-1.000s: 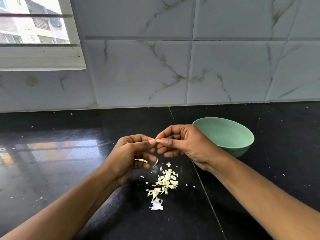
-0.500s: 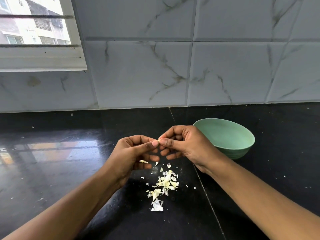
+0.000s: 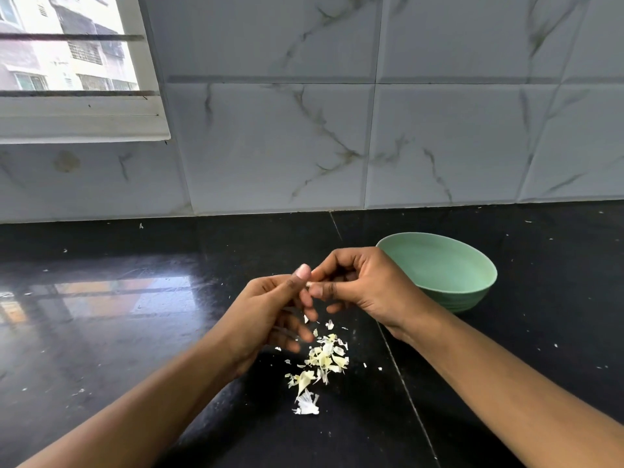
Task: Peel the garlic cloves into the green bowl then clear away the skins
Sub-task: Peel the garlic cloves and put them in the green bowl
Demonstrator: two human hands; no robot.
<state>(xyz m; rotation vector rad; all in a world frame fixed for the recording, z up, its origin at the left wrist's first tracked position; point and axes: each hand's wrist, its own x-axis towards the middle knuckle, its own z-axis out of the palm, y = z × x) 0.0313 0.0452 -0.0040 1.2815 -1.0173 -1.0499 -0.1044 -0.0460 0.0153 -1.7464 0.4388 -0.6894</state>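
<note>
My right hand (image 3: 366,288) pinches a small pale garlic clove (image 3: 309,284) between thumb and fingertips; only the clove's tip shows. My left hand (image 3: 270,315) is just left of it, thumb raised against the clove's end, with its other fingers blurred and loosely spread below. Both hands hover above a pile of garlic skins (image 3: 324,359) on the black counter. The green bowl (image 3: 486,282) stands right behind my right hand; the part of its inside that I see holds nothing.
The glossy black counter (image 3: 135,332) runs to a marble-tiled wall (image 3: 439,146) at the back. A window (image 3: 67,62) is at the upper left. Small skin flecks (image 3: 555,345) lie scattered to the right of the bowl.
My left fingers have loosened and dropped away from the clove, leaving only the thumb by it. The right hand keeps its pinch. The skin scrap in my left palm is no longer seen.
</note>
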